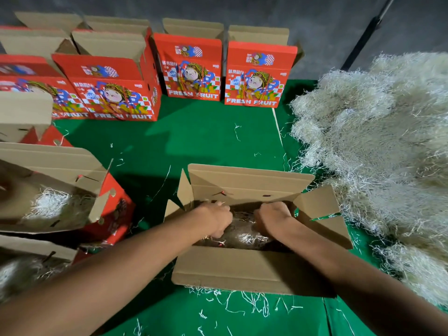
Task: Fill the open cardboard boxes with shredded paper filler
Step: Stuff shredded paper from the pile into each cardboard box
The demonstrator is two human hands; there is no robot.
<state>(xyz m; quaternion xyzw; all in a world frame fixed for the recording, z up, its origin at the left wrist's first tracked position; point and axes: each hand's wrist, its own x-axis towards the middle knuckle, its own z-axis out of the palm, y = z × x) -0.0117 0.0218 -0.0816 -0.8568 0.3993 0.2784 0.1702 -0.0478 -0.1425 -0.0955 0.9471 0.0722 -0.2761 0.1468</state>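
Both hands are down inside the open box (pixel 244 267) right in front of the person. The left hand (pixel 214 220) is curled into a fist and strands of shredded paper (pixel 244 235) poke out under it, so its grip looks closed on some paper. The right hand (pixel 272 217) is bent down into the box too, knuckles up, but its fingers are hidden, so I cannot tell if that grip is open or closed. The paper lies low in the bottom of this box, between the two hands.

The box sits on a green cloth (pixel 194 146) with little white paper bits scattered on it. A big fluffy pile of shredded paper (pixel 378 146) is heaped up just to the right of the box.

On the left there is another open box (pixel 60 170) with white paper in it already, and one more box (pixel 36 253) nearer the person, partly cut off by the edge. Farther back, red fruit boxes (pixel 194 69) stand in a row with their flaps up. They say FRESH FRUIT on the front.
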